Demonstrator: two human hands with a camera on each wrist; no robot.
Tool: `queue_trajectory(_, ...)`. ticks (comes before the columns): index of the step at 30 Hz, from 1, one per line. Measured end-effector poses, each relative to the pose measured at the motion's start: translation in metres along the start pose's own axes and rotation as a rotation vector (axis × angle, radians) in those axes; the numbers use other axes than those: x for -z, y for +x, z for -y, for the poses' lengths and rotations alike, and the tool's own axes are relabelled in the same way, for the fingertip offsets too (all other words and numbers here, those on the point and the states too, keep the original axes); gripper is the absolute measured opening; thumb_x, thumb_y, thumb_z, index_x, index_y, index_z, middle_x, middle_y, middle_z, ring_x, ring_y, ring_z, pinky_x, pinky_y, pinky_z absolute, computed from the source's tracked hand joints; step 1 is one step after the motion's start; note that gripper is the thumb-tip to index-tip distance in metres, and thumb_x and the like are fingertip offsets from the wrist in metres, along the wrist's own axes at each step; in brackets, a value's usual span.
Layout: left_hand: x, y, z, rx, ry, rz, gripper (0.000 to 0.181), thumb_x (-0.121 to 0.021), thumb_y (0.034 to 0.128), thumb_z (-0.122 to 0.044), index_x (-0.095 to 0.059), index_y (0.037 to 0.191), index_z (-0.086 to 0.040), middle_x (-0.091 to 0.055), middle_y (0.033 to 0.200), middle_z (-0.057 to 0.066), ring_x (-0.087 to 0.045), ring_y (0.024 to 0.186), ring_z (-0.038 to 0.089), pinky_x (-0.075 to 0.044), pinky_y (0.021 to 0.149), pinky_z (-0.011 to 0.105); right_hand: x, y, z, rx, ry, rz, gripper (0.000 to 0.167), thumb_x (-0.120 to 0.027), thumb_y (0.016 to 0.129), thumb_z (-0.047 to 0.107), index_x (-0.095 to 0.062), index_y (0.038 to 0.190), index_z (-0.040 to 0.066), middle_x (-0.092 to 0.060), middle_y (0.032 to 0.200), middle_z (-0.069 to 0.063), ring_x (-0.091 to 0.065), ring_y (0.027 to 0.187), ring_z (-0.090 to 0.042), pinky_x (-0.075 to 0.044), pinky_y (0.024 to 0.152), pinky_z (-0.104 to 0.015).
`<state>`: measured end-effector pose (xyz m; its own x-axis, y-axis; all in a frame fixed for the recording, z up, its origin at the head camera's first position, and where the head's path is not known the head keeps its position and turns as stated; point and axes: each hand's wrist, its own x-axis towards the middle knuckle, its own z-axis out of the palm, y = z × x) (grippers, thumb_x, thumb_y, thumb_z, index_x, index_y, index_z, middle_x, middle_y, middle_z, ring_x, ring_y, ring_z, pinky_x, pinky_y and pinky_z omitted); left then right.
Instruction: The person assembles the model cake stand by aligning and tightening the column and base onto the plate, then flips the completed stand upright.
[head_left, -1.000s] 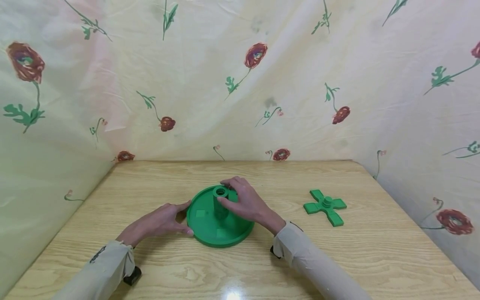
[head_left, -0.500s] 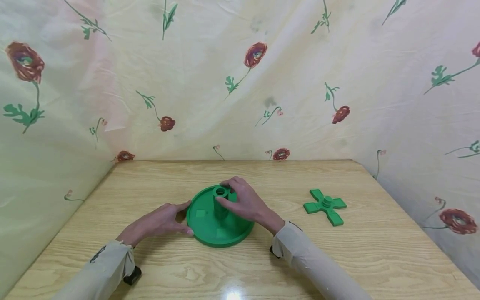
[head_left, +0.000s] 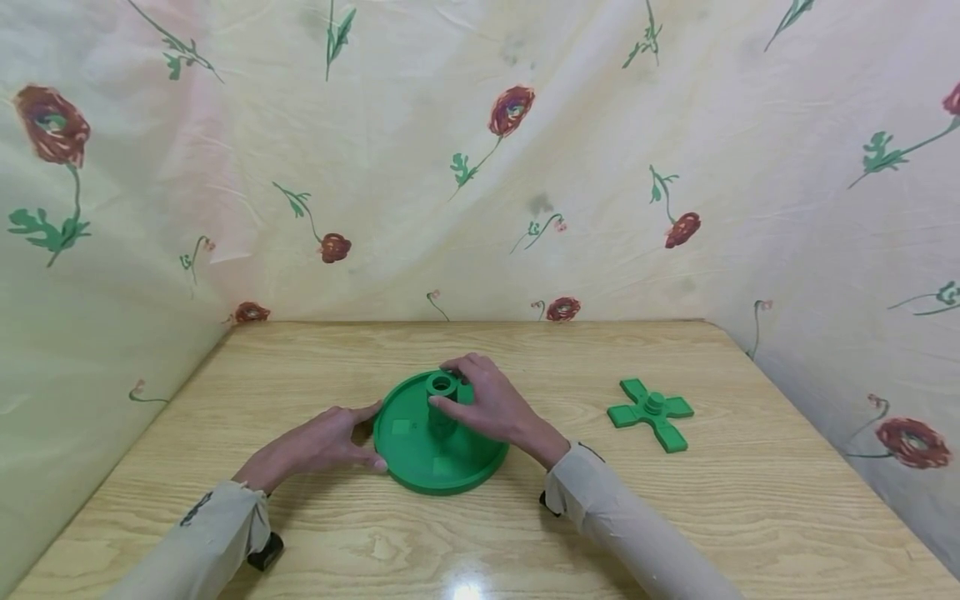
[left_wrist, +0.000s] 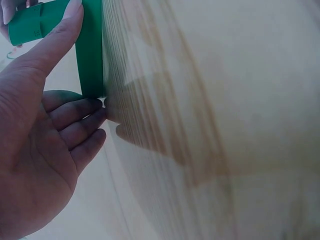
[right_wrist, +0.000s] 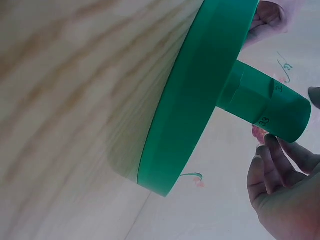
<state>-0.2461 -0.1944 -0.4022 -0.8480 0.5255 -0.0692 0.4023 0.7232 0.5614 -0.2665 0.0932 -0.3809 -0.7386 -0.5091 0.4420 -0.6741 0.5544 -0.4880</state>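
Green everywhere at the centre! The round base point(head_left: 412, 462) glows solid green, with paler square patches on its floor, and the tube point(right_wrist: 265, 102) matches it, small black characters printed on its side. Over to the right, the cross-shaped piece point(head_left: 651, 412) wears that same plain green! Beneath, the tabletop point(head_left: 337, 358) runs pale tan with browner wavy wood grain. Cream cloth point(head_left: 412, 125) behind, scattered with dark-red flowers on green stems! Beige sleeves point(head_left: 637, 525), a black strap point(head_left: 266, 552) below the left cuff.
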Motion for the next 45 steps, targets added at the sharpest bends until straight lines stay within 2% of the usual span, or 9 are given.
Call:
queue_trajectory(4,-0.0001,-0.0002,-0.0001,0.007,-0.002,0.001,0.102,-0.086,0.0836,-0.045,-0.037,0.153,0.012,-0.046,0.153,0.027,-0.053,0.115,0.02,-0.047,0.1,0.044,-0.0002,-0.0001,-0.0007,0.008,0.015,0.011,0.045,-0.074,0.098,0.024,-0.064,0.133,-0.002,-0.064,0.125,-0.012,-0.057,0.117,-0.028,-0.052,0.097,-0.046)
queue_trajectory(6,-0.0001,-0.0004,0.0,0.004,-0.004,0.0,0.102,-0.086,0.0837,-0.045,-0.037,0.153,0.012,-0.046,0.153,0.027,-0.052,0.121,0.021,-0.047,0.103,0.046,-0.0003,-0.0002,-0.0005,0.015,0.018,0.002,0.043,-0.074,0.098,0.022,-0.065,0.131,-0.003,-0.064,0.122,-0.012,-0.057,0.114,-0.029,-0.052,0.095,-0.045)
queue_trajectory(10,-0.0003,-0.0007,0.0002,0.003,-0.011,0.001,0.102,-0.086,0.0836,-0.045,-0.037,0.153,0.012,-0.045,0.154,0.027,-0.052,0.123,0.022,-0.047,0.103,0.047,0.0001,-0.0007,0.0004,0.013,0.012,-0.019,0.042,-0.077,0.096,0.024,-0.066,0.128,-0.002,-0.064,0.117,-0.012,-0.059,0.107,-0.027,-0.053,0.091,-0.044)
queue_trajectory(15,-0.0004,-0.0011,0.0006,-0.006,-0.008,-0.003,0.103,-0.086,0.0834,-0.046,-0.037,0.153,0.012,-0.045,0.153,0.027,-0.051,0.127,0.023,-0.046,0.104,0.048,0.0006,-0.0016,0.0011,0.014,0.023,-0.019,0.041,-0.074,0.098,0.022,-0.066,0.13,-0.002,-0.064,0.12,-0.011,-0.057,0.113,-0.027,-0.053,0.094,-0.046)
queue_trajectory(22,-0.0002,-0.001,0.0013,-0.02,-0.012,-0.005,0.103,-0.085,0.0837,-0.045,-0.036,0.153,0.012,-0.045,0.153,0.027,-0.051,0.126,0.023,-0.047,0.102,0.047,-0.0001,-0.0013,0.0007,0.008,0.013,-0.036,0.041,-0.076,0.097,0.025,-0.067,0.128,0.0,-0.065,0.118,-0.011,-0.058,0.109,-0.026,-0.053,0.092,-0.044)
queue_trajectory(27,-0.0001,-0.001,0.0011,-0.02,-0.012,-0.007,0.103,-0.085,0.0839,-0.046,-0.036,0.153,0.013,-0.045,0.153,0.027,-0.049,0.132,0.026,-0.046,0.104,0.048,0.0,-0.0007,0.0006,0.012,0.032,-0.004,0.041,-0.073,0.099,0.022,-0.065,0.132,-0.002,-0.065,0.124,-0.012,-0.056,0.118,-0.028,-0.052,0.096,-0.046)
queue_trajectory(38,0.0002,-0.0005,0.0012,-0.024,-0.014,-0.006,0.102,-0.085,0.0844,-0.045,-0.036,0.152,0.014,-0.046,0.153,0.028,-0.046,0.139,0.035,-0.044,0.108,0.052,0.0004,-0.001,-0.0006,0.03,0.017,-0.008,0.041,-0.073,0.099,0.021,-0.066,0.132,-0.002,-0.065,0.122,-0.012,-0.057,0.114,-0.028,-0.053,0.093,-0.045)
queue_trajectory(45,0.0001,0.0003,0.0015,-0.022,-0.005,-0.004,0.103,-0.085,0.0842,-0.046,-0.037,0.152,0.014,-0.045,0.152,0.029,-0.046,0.139,0.035,-0.044,0.108,0.053,0.0005,-0.0006,-0.0015,0.036,0.02,-0.001,0.038,-0.072,0.099,0.019,-0.066,0.129,-0.003,-0.065,0.12,-0.012,-0.057,0.112,-0.027,-0.054,0.091,-0.044)
